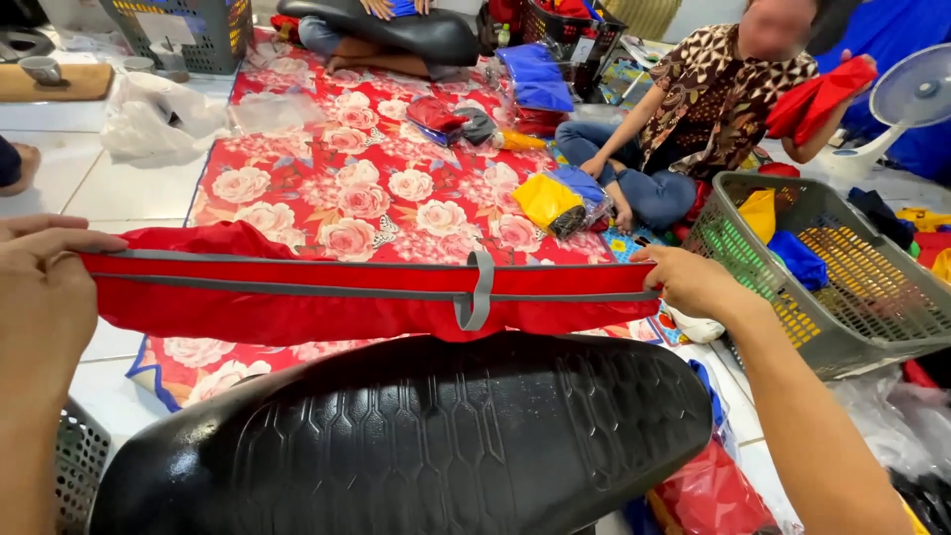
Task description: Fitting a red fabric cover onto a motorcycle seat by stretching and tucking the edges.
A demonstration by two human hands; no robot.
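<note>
I hold a red fabric cover (pixel 327 302) with a grey elastic band and a grey loop stretched wide between both hands. My left hand (pixel 40 287) grips its left end and my right hand (pixel 693 282) grips its right end. The cover hangs just above a black motorcycle seat (pixel 416 436) with an embossed hexagon pattern, which lies across my lap at the bottom of the view.
A red floral mat (pixel 367 188) covers the tiled floor. A grey plastic basket (pixel 842 287) with yellow and blue fabric stands at the right. A seated person (pixel 713 109) in a patterned shirt holds red fabric; another person (pixel 376 30) sits at the back with a black seat. Packed covers (pixel 555 203) lie between.
</note>
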